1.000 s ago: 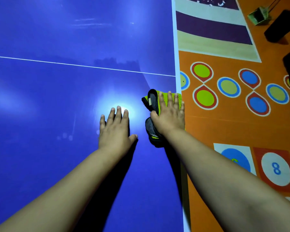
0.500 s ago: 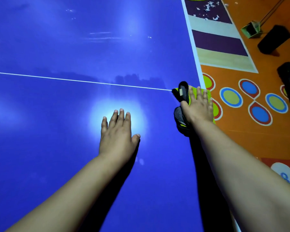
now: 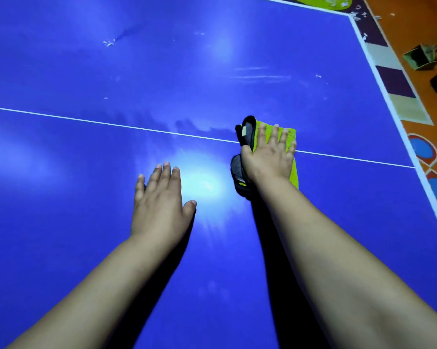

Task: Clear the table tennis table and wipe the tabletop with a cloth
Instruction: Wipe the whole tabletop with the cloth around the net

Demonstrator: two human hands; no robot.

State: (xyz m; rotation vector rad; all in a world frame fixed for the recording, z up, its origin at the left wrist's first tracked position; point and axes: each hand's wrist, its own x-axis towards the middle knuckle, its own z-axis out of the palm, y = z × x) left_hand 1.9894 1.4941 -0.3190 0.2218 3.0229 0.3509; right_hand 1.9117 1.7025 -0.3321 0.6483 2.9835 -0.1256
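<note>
The blue table tennis tabletop point(image 3: 162, 71) fills most of the view, with a thin white centre line across it. My right hand point(image 3: 269, 154) lies flat with straight fingers on a green and dark grey cloth point(image 3: 247, 133), pressing it onto the white line. Part of the cloth is hidden under the palm. My left hand point(image 3: 159, 202) rests flat on the bare tabletop to the left of the cloth, fingers straight, holding nothing. Small pale smears and specks show on the far half of the tabletop.
The table's white right edge point(image 3: 388, 96) runs diagonally at the right. Beyond it lies an orange floor with painted circles point(image 3: 422, 148), a dustpan point(image 3: 420, 57) and a dark object at the frame edge.
My right hand has slid the cloth from the table's right edge inward and forward onto the white centre line. The left hand has stayed flat on the table. The view has shifted forward.
</note>
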